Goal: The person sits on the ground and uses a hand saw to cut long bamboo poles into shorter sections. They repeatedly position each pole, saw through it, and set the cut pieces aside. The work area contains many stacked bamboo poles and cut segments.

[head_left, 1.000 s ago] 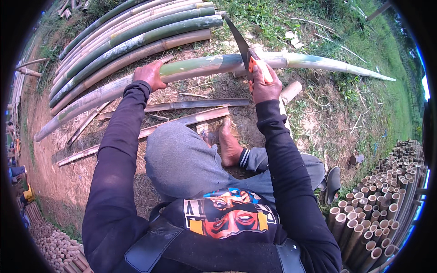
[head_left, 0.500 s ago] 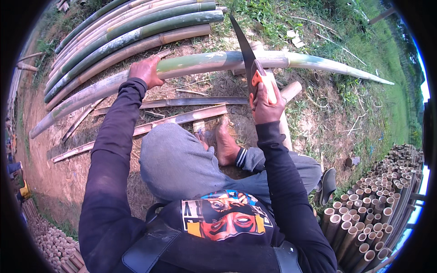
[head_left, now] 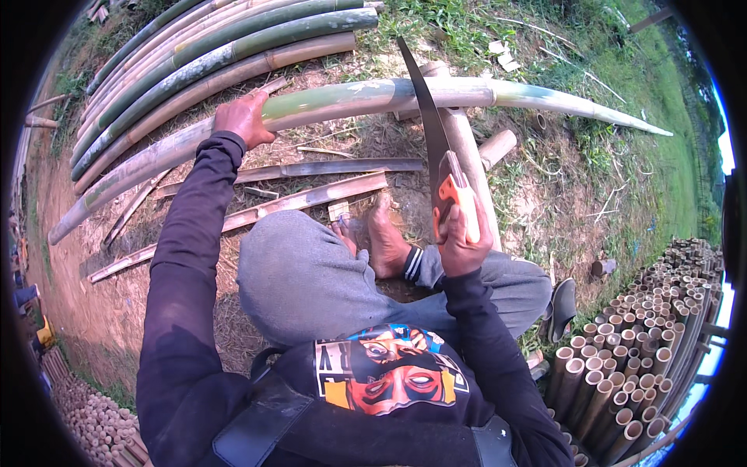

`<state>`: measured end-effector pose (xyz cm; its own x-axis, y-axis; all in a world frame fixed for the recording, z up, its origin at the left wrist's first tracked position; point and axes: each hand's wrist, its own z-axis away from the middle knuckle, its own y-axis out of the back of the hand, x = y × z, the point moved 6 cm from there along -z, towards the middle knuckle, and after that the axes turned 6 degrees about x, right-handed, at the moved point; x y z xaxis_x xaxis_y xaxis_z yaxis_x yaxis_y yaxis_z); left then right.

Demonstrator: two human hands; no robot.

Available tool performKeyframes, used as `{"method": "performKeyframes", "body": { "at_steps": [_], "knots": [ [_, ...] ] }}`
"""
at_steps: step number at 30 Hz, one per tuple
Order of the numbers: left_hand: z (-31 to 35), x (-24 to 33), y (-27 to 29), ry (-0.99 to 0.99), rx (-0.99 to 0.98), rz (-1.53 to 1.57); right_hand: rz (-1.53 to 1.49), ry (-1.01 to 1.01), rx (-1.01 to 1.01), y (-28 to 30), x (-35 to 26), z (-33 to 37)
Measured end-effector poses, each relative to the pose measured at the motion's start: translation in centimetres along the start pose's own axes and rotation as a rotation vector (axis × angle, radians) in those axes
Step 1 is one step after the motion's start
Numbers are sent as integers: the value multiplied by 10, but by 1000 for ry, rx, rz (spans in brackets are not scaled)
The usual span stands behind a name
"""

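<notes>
A long green and pale bamboo pole (head_left: 342,103) lies crosswise in front of me. Its right part rests over a thinner bamboo support (head_left: 467,163) on the ground. My left hand (head_left: 246,121) is wrapped over the pole, left of its middle. In my right hand (head_left: 465,237) is a handsaw (head_left: 433,117), gripped by its orange and white handle. The dark blade points away from me and lies against the pole near the support. Whether its teeth are inside a cut cannot be made out.
Several bamboo poles (head_left: 226,54) lie side by side at the far left. Split bamboo strips (head_left: 311,199) lie between the pole and my legs. Upright cut bamboo pieces (head_left: 599,381) stand packed at the lower right, near a dark sandal (head_left: 562,305). Grass (head_left: 661,78) grows at the far right.
My right hand has drawn the saw back toward my body, so its handle is lower and farther from the pole. My left hand keeps its grip, shifting only slightly.
</notes>
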<state>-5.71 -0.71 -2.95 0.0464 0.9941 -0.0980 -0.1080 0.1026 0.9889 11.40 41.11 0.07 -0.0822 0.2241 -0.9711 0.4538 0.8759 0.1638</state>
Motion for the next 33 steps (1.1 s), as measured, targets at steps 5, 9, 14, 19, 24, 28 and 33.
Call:
{"method": "performKeyframes", "body": {
  "at_steps": [5, 9, 14, 19, 24, 28, 33],
  "knots": [
    [2, 2, 9, -19, 80, 8, -109, 21, -138, -77, 50, -92],
    [-1, -1, 4, -17, 61, 1, -227, 145, -229, -66, 28, -82],
    [1, 1, 5, 6, 31, 14, 27, 232, -105, -76, 1, -107],
    [5, 2, 12, 20, 10, 12, 69, 121, -101, -41, -18, -77],
    [3, 2, 6, -26, 78, 26, -113, 20, -143, 70, -61, 37],
    [2, 2, 2, -12, 65, 7, -77, -91, -52, 28, -37, -1],
    [4, 4, 16, -7, 55, 10, 99, 106, -67, -90, -11, -142]
  ]
}}
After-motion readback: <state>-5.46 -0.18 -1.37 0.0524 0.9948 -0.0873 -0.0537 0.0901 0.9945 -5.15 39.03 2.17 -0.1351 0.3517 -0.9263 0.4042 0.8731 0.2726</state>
